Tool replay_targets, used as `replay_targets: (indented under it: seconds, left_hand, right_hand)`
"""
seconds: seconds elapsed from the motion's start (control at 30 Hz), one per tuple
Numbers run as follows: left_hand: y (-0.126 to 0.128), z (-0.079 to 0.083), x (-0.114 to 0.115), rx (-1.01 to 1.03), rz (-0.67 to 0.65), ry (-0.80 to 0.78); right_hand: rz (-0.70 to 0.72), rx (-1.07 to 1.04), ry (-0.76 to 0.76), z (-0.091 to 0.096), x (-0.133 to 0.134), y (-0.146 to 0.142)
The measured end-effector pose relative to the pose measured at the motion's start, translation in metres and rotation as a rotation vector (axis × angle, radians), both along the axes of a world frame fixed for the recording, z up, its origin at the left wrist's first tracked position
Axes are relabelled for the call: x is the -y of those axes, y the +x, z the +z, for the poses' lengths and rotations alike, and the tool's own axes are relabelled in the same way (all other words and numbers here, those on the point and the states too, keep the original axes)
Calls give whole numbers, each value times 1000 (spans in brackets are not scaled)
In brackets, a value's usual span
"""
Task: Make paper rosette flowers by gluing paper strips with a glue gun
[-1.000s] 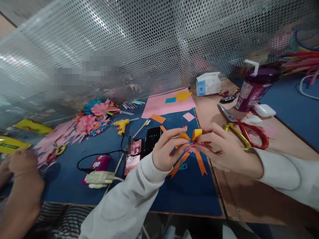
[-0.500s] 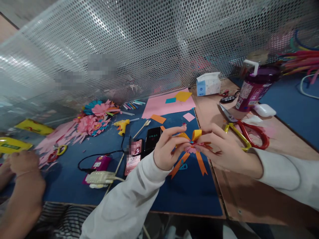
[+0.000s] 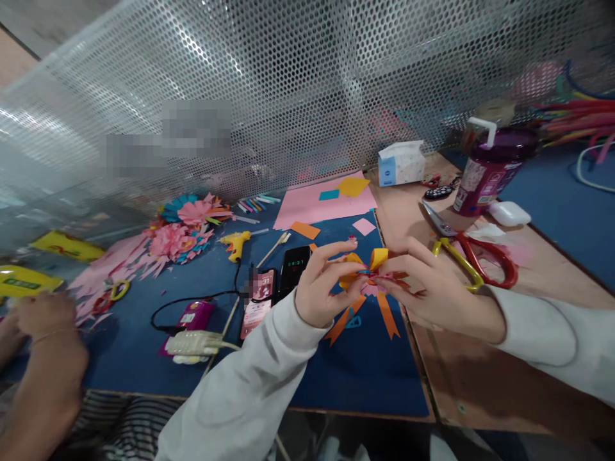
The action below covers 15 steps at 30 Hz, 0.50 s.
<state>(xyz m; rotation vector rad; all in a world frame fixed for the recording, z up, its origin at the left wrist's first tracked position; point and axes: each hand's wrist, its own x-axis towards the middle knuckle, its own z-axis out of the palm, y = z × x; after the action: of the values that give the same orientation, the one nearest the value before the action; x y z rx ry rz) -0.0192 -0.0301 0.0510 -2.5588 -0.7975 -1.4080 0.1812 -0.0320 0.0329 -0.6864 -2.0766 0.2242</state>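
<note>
Between my two hands is a paper bow (image 3: 379, 259) with yellow-orange loops, a pink and blue middle and two notched orange tails hanging down. My left hand (image 3: 323, 285) pinches its left loop between thumb and fingers. From the other side, my right hand (image 3: 432, 291) is closed on the right part of the bow, and its fingers hide some of the paper. Under the tails, a small blue triangular outline shape (image 3: 354, 319) lies on the blue tabletop (image 3: 365, 378). A dark phone (image 3: 294, 266) and a phone with a lit pink screen (image 3: 259, 307) lie left of my left hand.
Large scissors (image 3: 468, 253) and a purple drink cup (image 3: 494, 176) are at the right. Pink paper (image 3: 307, 205) lies behind. Leftward are a yellow glue gun (image 3: 235, 243), a power strip (image 3: 195, 344), paper flowers (image 3: 173, 240) and another person's hands (image 3: 48, 314). A perforated metal screen (image 3: 288, 83) stands behind.
My left fingers have shifted slightly, and more of the bow's left orange loop shows between them. My right hand stays nearly in place on the bow.
</note>
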Motion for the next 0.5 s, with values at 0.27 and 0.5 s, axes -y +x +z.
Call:
replay_targets:
  seconds: [0.27, 0.5]
  left_hand:
    - [-2, -1, 1, -8, -8, -47]
    - [-1, 0, 0, 11, -67, -56]
  right_hand:
    - [-16, -3, 8, -3, -1, 0]
    - [-13, 14, 48, 2, 0, -1]
